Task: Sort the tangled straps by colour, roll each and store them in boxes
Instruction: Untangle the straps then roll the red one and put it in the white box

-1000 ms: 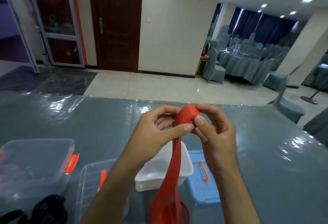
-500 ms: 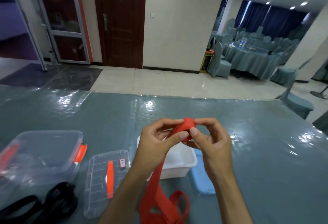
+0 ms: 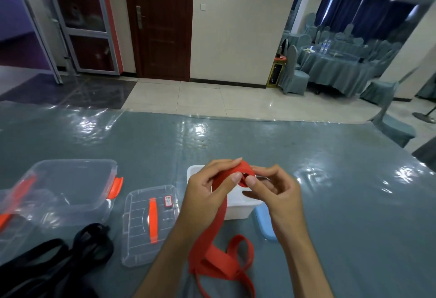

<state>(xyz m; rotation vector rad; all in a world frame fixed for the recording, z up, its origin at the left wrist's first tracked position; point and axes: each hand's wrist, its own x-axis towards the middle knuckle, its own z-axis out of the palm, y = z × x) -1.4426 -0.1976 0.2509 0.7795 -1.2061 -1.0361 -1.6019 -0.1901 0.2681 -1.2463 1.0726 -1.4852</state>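
Both hands are pinching the small coil at the top of the red strap (image 3: 219, 222), left hand (image 3: 207, 193) and right hand (image 3: 276, 193) working above the white box (image 3: 238, 210). Slack is lying looped on the table (image 3: 330, 179); it could be twisting into the roll. A lid sticker (image 3: 168, 201) is showing, too small to read.

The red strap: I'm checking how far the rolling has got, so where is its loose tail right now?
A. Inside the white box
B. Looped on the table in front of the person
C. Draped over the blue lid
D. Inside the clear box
B: the red strap runs down from the roll pinched by the left hand and right hand to loose loops on the table, outside every box.
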